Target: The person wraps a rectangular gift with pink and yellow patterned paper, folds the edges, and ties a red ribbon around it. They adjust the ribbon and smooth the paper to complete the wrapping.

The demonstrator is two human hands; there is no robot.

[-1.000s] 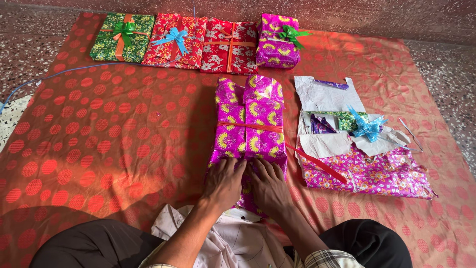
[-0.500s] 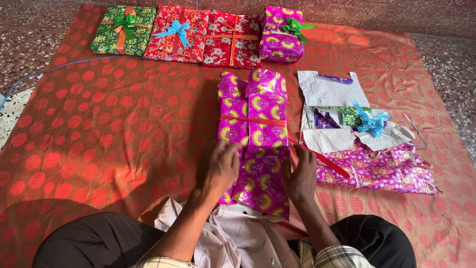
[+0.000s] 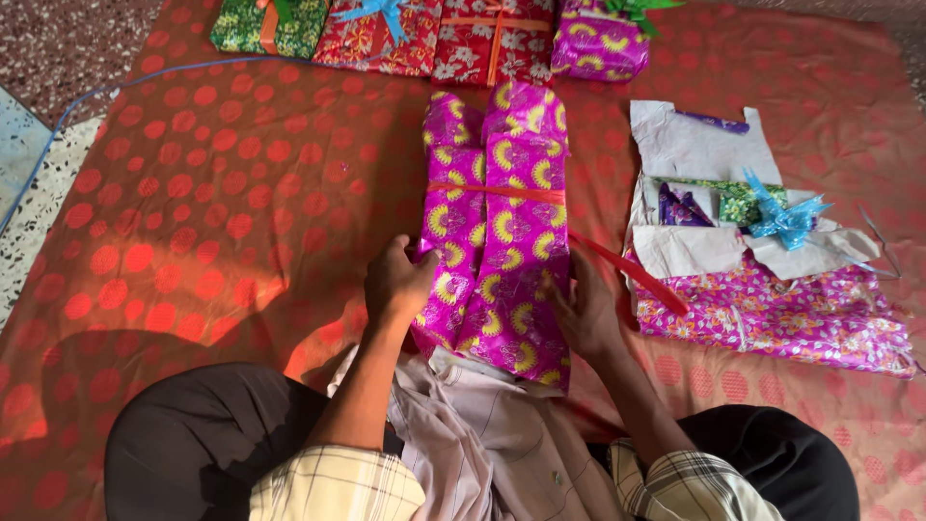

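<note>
A long parcel in shiny magenta paper with yellow patterns (image 3: 497, 222) lies in front of me on a red-spotted orange cloth (image 3: 212, 212). An orange-red ribbon (image 3: 502, 192) crosses its middle and trails off to the right. My left hand (image 3: 395, 285) grips the parcel's left edge near its lower end. My right hand (image 3: 584, 309) holds the right edge at about the same height. A pale folded shirt (image 3: 473, 425) pokes out from under the parcel's near end, over my lap.
Several wrapped gifts with bows line the far edge: green (image 3: 265, 21), red (image 3: 386, 39), red floral (image 3: 492, 43) and magenta (image 3: 598, 43). To the right lie white paper scraps (image 3: 704, 150), a blue bow (image 3: 786, 217) and pink floral wrapping paper (image 3: 772, 314). A blue cord (image 3: 87, 101) runs at left.
My hands moved apart from the middle of the parcel's near end to its left and right edges. The view shifted closer and slightly to the left.
</note>
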